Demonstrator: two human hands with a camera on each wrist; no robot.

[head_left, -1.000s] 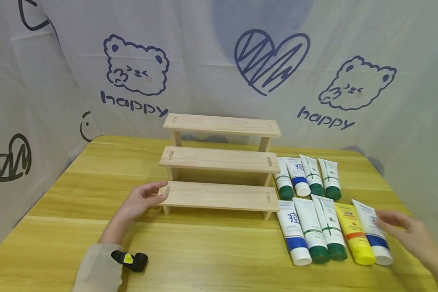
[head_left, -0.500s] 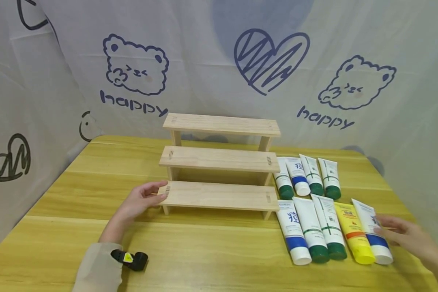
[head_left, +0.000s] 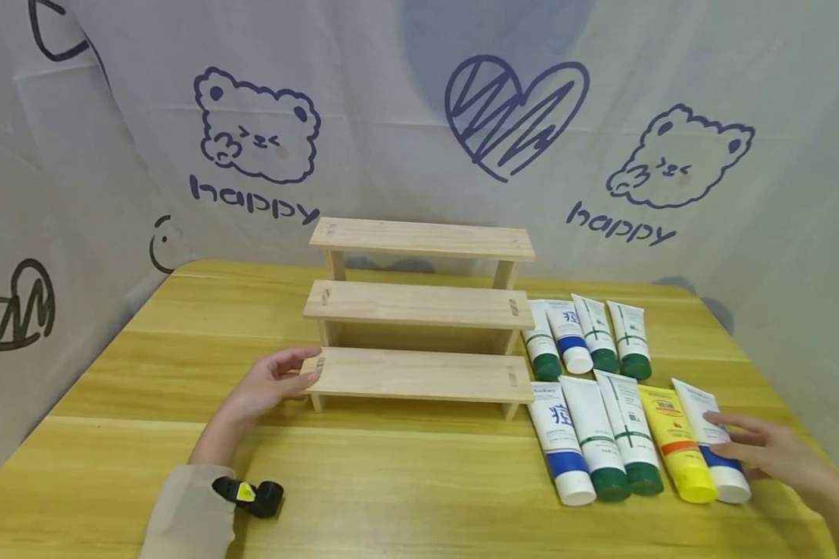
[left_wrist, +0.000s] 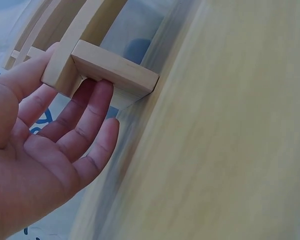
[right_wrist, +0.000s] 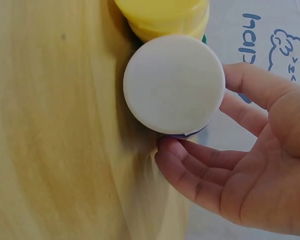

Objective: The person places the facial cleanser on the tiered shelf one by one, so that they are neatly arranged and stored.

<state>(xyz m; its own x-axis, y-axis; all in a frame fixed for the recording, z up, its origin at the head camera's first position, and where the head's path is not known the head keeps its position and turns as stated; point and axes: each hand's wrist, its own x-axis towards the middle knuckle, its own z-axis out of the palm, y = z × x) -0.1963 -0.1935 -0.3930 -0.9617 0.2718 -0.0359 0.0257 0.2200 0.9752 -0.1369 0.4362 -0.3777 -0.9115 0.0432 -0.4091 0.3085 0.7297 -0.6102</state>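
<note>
Cartoon-printed white cloth (head_left: 384, 93) backs a wood-grain table (head_left: 405, 481) as the left hand (head_left: 262, 392) grips a wooden rack (head_left: 419, 303) by its lowest shelf (head_left: 416, 375); the right hand (head_left: 776, 454) grasps the front row's rightmost tube (head_left: 710, 436).

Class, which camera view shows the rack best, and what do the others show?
The head view: all three steps of the rack fit in the picture, with the left hand covering only a corner. The left wrist view shows one end close up, partly out of frame. The right wrist view shows none of it.
</note>
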